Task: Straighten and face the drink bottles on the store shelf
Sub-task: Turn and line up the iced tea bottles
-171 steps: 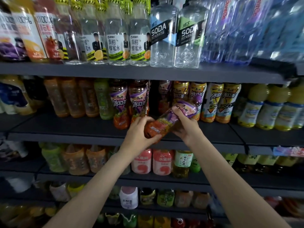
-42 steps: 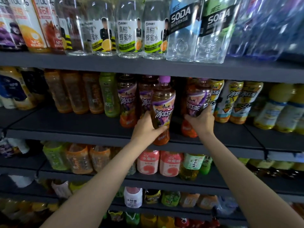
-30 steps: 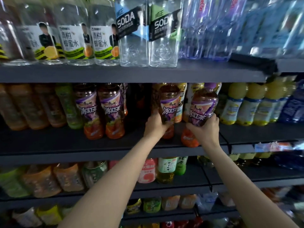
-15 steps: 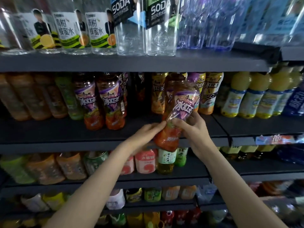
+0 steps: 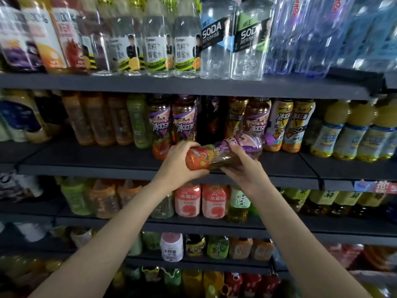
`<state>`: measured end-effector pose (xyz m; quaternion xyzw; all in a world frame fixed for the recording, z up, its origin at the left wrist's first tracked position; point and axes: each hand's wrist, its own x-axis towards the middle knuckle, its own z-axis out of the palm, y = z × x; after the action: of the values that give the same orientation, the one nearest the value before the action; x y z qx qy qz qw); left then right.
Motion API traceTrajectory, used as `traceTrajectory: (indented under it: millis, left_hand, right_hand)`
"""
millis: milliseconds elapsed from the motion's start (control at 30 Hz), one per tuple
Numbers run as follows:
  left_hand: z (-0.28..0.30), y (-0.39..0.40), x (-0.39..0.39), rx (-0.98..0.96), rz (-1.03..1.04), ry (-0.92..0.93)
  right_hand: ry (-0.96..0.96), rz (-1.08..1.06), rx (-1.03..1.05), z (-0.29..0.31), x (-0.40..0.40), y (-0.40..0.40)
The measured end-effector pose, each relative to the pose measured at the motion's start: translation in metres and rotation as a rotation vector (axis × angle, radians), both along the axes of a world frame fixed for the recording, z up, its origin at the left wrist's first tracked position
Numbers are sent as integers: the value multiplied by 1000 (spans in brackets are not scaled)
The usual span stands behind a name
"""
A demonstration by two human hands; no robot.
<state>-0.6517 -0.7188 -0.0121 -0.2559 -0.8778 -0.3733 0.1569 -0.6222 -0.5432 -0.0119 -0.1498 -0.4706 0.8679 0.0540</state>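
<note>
The person holds one iced-tea bottle (image 5: pixel 223 152) lying nearly on its side in front of the middle shelf (image 5: pixel 129 168), just off its near edge. The left hand (image 5: pixel 182 163) cups the orange base end, fingers curled over and under it. The right hand (image 5: pixel 240 166) grips the purple-labelled upper part, fingers wrapped round from below; the cap end points right and is partly lost against the bottles behind.

The bottle's place looks to be the dark gap (image 5: pixel 210 119) between the two standing purple-label bottles (image 5: pixel 173 125) on the left and the yellow-label bottles (image 5: pixel 287 125) on the right. To do this well, I would say: tip the bottle upright first, base down, while it is in open air, since there is little room under the shelf above. Let the left hand carry the weight at the base and the right hand do the turning, so the big characters face outward like its neighbours. Then slide it in straight, level with the front row, without knocking the standing bottles just beside the gap. A nudge there could topple one, as they stand close together.
</note>
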Motion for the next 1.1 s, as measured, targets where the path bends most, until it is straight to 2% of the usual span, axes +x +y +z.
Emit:
traceTrajectory:
  millis: [67, 167, 200, 267, 400, 467, 567, 667, 733, 800, 933, 967, 1033, 1100]
  left_hand:
    - [4, -13, 3, 126, -40, -225]
    - [11, -29, 10, 533, -167, -789]
    - [13, -32, 12, 623, -206, -877]
    - [16, -35, 13, 665, -242, -877]
    - [24, -36, 16, 656, -176, -693]
    - [26, -40, 16, 580, -128, -532]
    - [31, -45, 20, 401, -149, -330]
    - [35, -48, 28, 241, -182, -201]
    - [33, -51, 30, 238, -186, -169]
    - [28, -55, 31, 287, -178, -252]
    - [21, -60, 33, 691, -244, -823]
    - [21, -62, 32, 718, -264, -877]
    - [22, -62, 33, 716, -276, -853]
    - [21, -62, 32, 690, -232, -747]
  right_hand:
    - [22, -4, -26, 3, 3, -6]
    - [98, -2, -45, 9, 7, -9]
    - [126, 1, -58, 11, 8, -9]
    - [168, 11, -77, 17, 10, -11]
    - [157, 98, -1, 30, 14, -11]
    - [98, 147, 26, 32, 15, -11]
    - [97, 152, -57, 29, 17, -16]
    - [134, 138, -88, 25, 18, -25]
    - [126, 100, -97, 24, 20, -27]
    - [131, 62, -117, 26, 20, -28]
    - [204, 70, -107, 25, 17, -30]
    - [224, 79, -108, 25, 17, -30]
    - [269, 105, -123, 27, 16, -32]
    - [292, 138, -111, 29, 14, -33]
